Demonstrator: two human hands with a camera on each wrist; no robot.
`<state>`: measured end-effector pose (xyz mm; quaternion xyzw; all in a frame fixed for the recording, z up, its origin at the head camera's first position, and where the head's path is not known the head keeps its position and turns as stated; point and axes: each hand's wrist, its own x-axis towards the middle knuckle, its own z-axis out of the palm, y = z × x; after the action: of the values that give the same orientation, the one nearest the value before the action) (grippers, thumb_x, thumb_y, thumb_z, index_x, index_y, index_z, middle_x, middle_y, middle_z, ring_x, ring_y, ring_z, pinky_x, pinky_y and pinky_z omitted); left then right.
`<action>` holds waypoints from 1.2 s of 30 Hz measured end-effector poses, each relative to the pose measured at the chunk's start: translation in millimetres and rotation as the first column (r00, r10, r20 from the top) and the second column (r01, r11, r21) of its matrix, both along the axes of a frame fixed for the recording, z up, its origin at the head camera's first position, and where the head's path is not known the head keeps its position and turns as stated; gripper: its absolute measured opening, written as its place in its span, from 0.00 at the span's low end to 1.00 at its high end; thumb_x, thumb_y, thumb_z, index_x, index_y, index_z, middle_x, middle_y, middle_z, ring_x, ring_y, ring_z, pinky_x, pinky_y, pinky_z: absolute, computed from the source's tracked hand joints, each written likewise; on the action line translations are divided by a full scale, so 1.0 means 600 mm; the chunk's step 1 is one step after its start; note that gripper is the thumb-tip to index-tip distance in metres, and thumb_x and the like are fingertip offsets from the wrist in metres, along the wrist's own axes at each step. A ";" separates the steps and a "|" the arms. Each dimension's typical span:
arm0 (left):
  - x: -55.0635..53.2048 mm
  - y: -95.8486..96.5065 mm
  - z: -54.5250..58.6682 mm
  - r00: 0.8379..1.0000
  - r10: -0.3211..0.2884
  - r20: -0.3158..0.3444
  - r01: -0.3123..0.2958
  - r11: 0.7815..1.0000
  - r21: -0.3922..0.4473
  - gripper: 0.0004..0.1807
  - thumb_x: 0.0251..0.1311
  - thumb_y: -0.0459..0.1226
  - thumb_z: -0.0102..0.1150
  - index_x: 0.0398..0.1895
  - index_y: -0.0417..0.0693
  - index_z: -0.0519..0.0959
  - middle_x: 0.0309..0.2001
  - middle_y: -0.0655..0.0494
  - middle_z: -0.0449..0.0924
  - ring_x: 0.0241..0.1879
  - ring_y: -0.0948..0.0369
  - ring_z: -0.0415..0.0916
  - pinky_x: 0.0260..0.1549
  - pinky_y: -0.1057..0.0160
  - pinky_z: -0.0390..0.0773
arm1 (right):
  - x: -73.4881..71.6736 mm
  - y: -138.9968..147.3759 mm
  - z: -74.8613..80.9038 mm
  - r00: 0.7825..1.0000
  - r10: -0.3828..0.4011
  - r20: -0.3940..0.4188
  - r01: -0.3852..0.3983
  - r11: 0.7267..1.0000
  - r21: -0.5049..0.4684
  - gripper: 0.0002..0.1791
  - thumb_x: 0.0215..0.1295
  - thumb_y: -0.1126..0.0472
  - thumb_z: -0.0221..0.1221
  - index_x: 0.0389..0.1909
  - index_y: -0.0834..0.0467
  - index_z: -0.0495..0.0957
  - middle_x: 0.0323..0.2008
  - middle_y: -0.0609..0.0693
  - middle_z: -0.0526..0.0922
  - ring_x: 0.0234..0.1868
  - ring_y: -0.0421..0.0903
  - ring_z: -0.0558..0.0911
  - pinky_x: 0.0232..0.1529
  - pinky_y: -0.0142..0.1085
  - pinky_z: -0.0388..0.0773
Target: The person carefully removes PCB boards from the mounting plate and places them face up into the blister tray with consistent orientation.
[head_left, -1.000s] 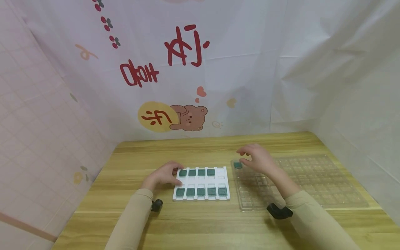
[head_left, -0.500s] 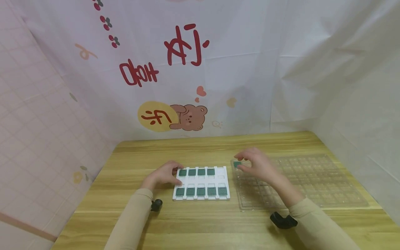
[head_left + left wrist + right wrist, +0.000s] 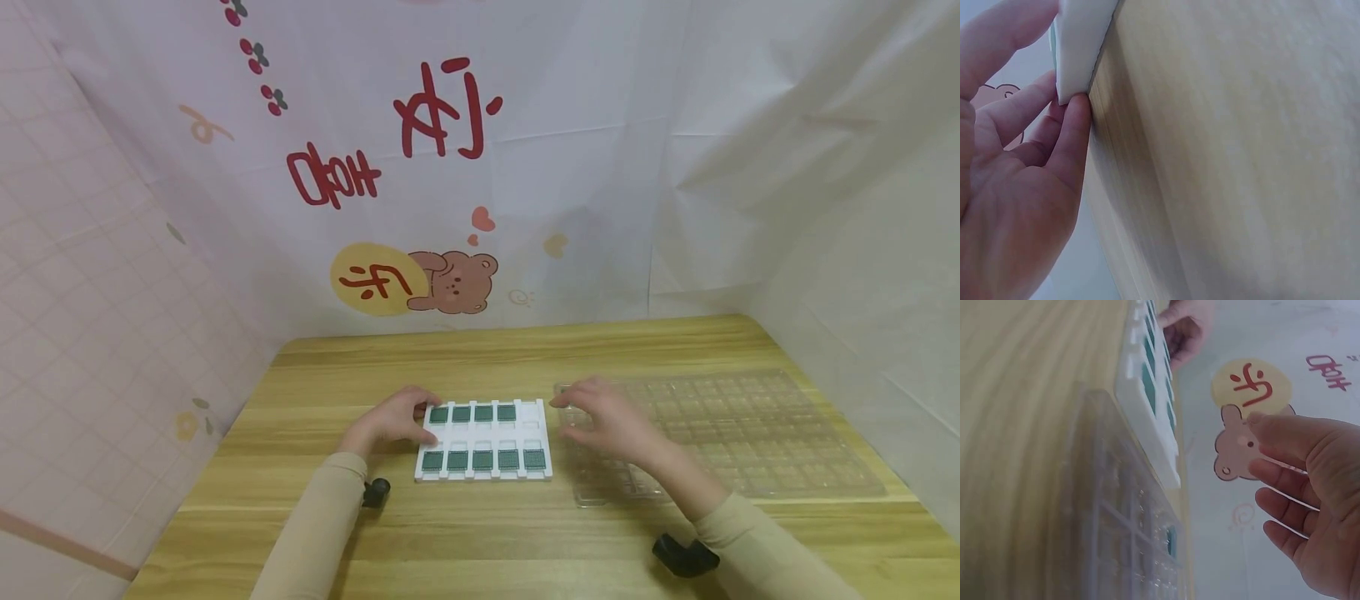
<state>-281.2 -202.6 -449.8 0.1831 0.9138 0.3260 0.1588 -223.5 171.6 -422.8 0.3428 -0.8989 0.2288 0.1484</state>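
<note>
gripping the white tray [image 3: 486, 433]'s left end with the left hand [image 3: 392, 418], hovering the right hand [image 3: 609, 423], empty, fingers loosely bent, over the clear tray [image 3: 750, 425]'s left end. spotting one green chip [image 3: 1171, 542] in a far-side pocket there, nine more chips [image 3: 482, 460] in the white tray. apparently between transfers; probably time next to reach left and pinch another by its edges.

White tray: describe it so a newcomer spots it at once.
Look at the wooden table, left of the large clear tray. There, the person's left hand holds the left end of the white tray. Unlike its see-through neighbour, it is opaque and carries nine green squares in two rows: four far, five near.
</note>
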 end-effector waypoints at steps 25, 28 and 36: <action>0.002 -0.002 -0.001 1.000 -0.005 0.003 0.005 1.000 0.014 0.35 0.45 0.36 0.80 0.59 0.40 0.77 0.57 0.48 0.72 0.55 0.51 0.71 0.57 0.50 0.71 | 0.022 -0.050 -0.034 0.996 0.083 0.025 -0.087 0.973 0.215 0.24 0.49 0.52 0.75 0.47 0.55 0.84 0.45 0.47 0.83 0.50 0.49 0.79 0.54 0.47 0.75; 0.002 -0.001 0.000 1.000 -0.002 0.005 0.002 1.000 0.014 0.35 0.44 0.36 0.80 0.59 0.41 0.77 0.56 0.48 0.72 0.54 0.52 0.71 0.57 0.50 0.71 | 0.021 -0.055 -0.037 0.997 0.079 0.018 -0.081 0.966 0.245 0.24 0.49 0.51 0.75 0.47 0.54 0.84 0.44 0.46 0.83 0.48 0.48 0.79 0.51 0.45 0.76; 0.002 -0.001 0.000 1.000 -0.013 0.006 0.013 1.000 0.024 0.35 0.45 0.35 0.79 0.59 0.39 0.76 0.57 0.47 0.72 0.55 0.51 0.71 0.57 0.50 0.72 | 0.018 -0.061 -0.048 0.996 0.085 -0.023 -0.075 0.957 0.281 0.23 0.47 0.50 0.76 0.44 0.53 0.85 0.41 0.44 0.84 0.44 0.47 0.78 0.49 0.41 0.75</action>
<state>-279.9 -203.4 -449.9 0.1897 0.9081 0.3364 0.1617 -212.4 135.2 -451.5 0.4002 -0.9050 0.0991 0.1047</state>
